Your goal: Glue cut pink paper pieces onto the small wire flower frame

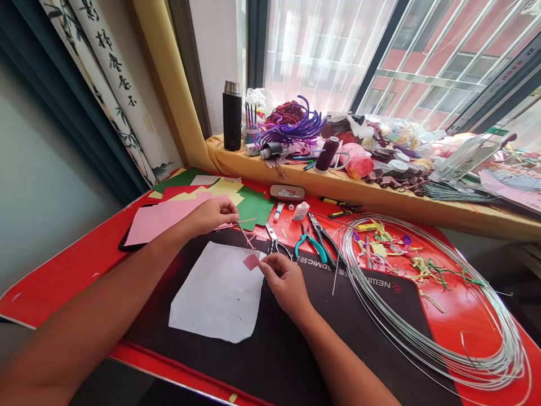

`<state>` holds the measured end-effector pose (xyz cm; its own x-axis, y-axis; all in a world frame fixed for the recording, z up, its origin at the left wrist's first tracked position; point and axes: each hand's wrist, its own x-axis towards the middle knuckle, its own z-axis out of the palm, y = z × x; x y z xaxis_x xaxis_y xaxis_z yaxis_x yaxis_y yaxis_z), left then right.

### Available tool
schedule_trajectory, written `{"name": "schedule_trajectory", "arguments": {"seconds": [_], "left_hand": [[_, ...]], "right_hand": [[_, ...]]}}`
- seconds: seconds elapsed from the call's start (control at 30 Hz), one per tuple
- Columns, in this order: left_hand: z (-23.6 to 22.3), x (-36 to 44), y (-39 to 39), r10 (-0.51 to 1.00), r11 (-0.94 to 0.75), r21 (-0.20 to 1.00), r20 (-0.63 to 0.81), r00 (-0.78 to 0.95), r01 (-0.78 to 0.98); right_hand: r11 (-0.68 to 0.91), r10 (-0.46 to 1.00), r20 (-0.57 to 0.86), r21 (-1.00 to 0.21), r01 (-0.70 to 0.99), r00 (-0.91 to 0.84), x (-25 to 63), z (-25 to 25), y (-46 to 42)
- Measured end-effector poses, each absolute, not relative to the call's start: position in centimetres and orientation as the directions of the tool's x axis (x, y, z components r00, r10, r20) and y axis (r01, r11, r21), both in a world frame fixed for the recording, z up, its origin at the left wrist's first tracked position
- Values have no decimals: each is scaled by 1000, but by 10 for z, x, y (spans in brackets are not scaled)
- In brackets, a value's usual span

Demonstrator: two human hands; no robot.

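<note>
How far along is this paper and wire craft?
Hard to say exactly. Seemingly done: small yellow and green scraps lie cut on the red table. In hand: the right hand pinches a small pink paper piece, and the left hand holds a thin pinkish stem. Seemingly left: a large silver wire coil and coloured paper sheets.

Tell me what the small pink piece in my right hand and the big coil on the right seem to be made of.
The small pink piece looks like matte paper or thin card, flat with crisp cut edges. The coil of wire looks like bare silvery metal, possibly galvanized steel, from its sheen.
</note>
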<state>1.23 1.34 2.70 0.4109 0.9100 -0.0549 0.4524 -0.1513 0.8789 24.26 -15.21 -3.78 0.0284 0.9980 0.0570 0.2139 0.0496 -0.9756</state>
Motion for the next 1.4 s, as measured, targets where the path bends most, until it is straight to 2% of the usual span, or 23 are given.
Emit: {"name": "schedule_trajectory", "arguments": {"seconds": [0.13, 0.27, 0.53, 0.93, 1.07, 1.4], "left_hand": [[22, 26, -17, 900, -134, 898, -67, 431, 419], [19, 35, -38, 904, -128, 903, -64, 422, 411], [16, 37, -53, 888, -130, 886, -95, 450, 445], [15, 47, -66, 896, -55, 902, -145, 420, 429], [13, 49, -68, 895, -61, 901, -141, 422, 429], [6, 51, -69, 904, -85, 894, -117, 412, 441]], "right_hand": [[31, 997, 40, -992, 123, 64, 245, -38, -150], [20, 996, 29, -993, 116, 81, 246, -34, -149], [30, 992, 60, -968, 249, 113, 246, -26, -152], [-7, 991, 33, -955, 296, 130, 245, -29, -154], [-5, 988, 38, -960, 279, 150, 246, -31, -152], [27, 980, 97, -927, 375, 171, 246, -32, -152]]}}
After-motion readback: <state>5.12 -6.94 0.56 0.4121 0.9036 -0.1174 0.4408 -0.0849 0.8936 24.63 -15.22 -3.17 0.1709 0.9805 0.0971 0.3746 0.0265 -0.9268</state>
